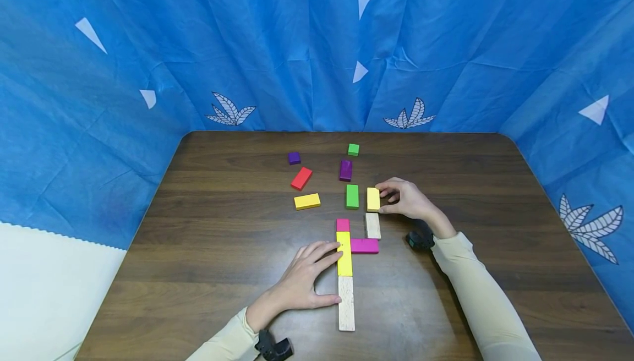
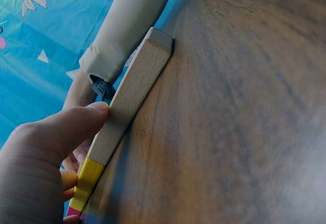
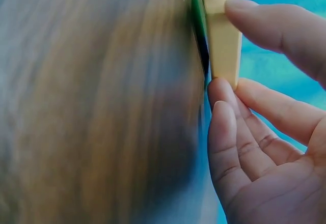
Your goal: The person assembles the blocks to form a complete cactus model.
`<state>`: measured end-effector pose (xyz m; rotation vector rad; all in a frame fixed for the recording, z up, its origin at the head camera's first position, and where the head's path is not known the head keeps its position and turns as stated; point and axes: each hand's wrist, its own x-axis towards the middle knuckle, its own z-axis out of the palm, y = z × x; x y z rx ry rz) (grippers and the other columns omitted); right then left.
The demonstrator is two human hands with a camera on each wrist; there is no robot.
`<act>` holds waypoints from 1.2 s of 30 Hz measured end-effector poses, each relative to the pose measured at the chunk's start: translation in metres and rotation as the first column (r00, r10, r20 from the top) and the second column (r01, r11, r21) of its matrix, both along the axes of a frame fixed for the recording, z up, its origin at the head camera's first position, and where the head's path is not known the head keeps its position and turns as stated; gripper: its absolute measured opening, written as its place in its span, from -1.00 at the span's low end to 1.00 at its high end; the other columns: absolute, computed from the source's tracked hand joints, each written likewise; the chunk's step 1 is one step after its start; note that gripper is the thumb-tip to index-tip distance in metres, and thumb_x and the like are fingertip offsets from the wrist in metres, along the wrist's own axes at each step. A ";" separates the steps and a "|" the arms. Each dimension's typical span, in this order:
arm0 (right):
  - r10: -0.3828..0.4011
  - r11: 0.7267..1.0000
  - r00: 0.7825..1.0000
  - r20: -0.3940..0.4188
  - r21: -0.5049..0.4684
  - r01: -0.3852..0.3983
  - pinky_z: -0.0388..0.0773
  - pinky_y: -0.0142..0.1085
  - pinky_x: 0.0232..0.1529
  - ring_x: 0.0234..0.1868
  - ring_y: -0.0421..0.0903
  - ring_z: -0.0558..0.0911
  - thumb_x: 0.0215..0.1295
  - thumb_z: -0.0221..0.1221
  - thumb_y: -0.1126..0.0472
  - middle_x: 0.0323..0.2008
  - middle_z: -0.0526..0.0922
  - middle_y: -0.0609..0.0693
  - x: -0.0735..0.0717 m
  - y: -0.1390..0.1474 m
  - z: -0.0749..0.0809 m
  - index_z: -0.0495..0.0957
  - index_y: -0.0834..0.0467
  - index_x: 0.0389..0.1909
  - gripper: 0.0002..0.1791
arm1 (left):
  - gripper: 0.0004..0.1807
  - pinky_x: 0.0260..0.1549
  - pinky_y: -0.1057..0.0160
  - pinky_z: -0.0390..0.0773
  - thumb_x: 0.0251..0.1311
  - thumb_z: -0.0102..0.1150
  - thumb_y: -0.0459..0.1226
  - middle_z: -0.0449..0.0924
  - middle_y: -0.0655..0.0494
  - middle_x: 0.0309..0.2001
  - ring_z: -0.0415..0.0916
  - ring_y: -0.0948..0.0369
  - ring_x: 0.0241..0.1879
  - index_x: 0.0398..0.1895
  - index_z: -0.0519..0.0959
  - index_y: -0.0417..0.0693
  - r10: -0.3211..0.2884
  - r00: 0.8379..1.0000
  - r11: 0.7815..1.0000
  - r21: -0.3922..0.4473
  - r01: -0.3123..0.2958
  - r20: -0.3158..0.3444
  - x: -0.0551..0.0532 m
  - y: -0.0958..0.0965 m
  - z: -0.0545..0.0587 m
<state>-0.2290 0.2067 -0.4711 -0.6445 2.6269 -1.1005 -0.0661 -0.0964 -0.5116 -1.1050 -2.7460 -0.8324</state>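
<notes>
My left hand (image 1: 301,283) rests beside a line of blocks. Its spread fingertips touch the bright yellow block (image 1: 344,262), and its thumb lies on the plain wooden block (image 2: 133,86) that ends the line nearest me. A pink block (image 1: 343,225) forms the far end. From the yellow block's right side a magenta block (image 1: 365,246) sticks out, and a short plain wooden block (image 1: 373,227) stretches away from that one's outer end. Just beyond it, my right hand (image 1: 407,200) pinches a pale yellow block (image 3: 224,46) between thumb and fingertips, its near end against the short wooden block.
Loose blocks lie farther back: a green block (image 1: 352,197), a purple block (image 1: 345,170), a small green block (image 1: 353,149), a red block (image 1: 301,179), a yellow block (image 1: 307,201) and a small violet block (image 1: 294,158). Blue cloth (image 1: 307,47) hangs behind the wooden table (image 1: 208,229).
</notes>
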 end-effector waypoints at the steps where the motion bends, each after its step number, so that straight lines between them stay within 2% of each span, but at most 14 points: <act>1: 0.000 1.000 1.000 0.004 0.000 0.000 0.65 -0.14 -0.07 -0.05 0.05 0.59 0.01 0.45 0.30 0.01 0.56 0.20 0.000 0.000 0.000 0.52 0.32 0.15 -0.37 | -0.09 0.28 0.01 0.28 -0.06 0.33 0.25 0.28 0.17 0.42 0.18 0.15 0.40 0.37 0.40 0.06 0.001 1.000 1.000 -0.001 -0.001 0.003 0.000 0.000 0.000; 14: 0.021 1.000 1.000 0.015 -0.013 -0.021 0.65 -0.19 -0.07 -0.05 0.06 0.59 0.01 0.45 0.32 0.01 0.56 0.21 0.000 -0.001 -0.002 0.52 0.32 0.15 -0.38 | -0.09 0.30 0.00 0.26 -0.06 0.33 0.24 0.27 0.18 0.43 0.18 0.16 0.40 0.38 0.39 0.07 0.003 1.000 1.000 0.001 -0.003 0.006 0.000 0.001 -0.002; 21: 0.038 0.999 0.999 -0.029 -0.035 -0.039 0.65 -0.28 -0.15 -0.12 0.03 0.59 0.06 0.41 0.31 -0.04 0.57 0.22 0.000 0.000 -0.004 0.54 0.35 0.10 -0.46 | -0.09 0.31 -0.01 0.25 -0.06 0.33 0.24 0.27 0.18 0.43 0.18 0.16 0.40 0.38 0.39 0.07 0.001 1.000 1.000 0.001 -0.001 0.010 0.000 0.001 -0.003; 36: 0.014 0.999 1.000 -0.021 0.035 -0.013 0.65 -0.13 -0.10 -0.13 0.01 0.62 0.09 0.41 0.23 -0.09 0.61 0.18 -0.002 -0.006 0.002 0.57 0.31 0.03 -0.52 | -0.09 0.30 0.01 0.26 -0.06 0.33 0.25 0.27 0.18 0.43 0.19 0.16 0.40 0.38 0.40 0.07 0.001 1.000 1.000 0.002 -0.001 0.003 0.000 0.001 -0.001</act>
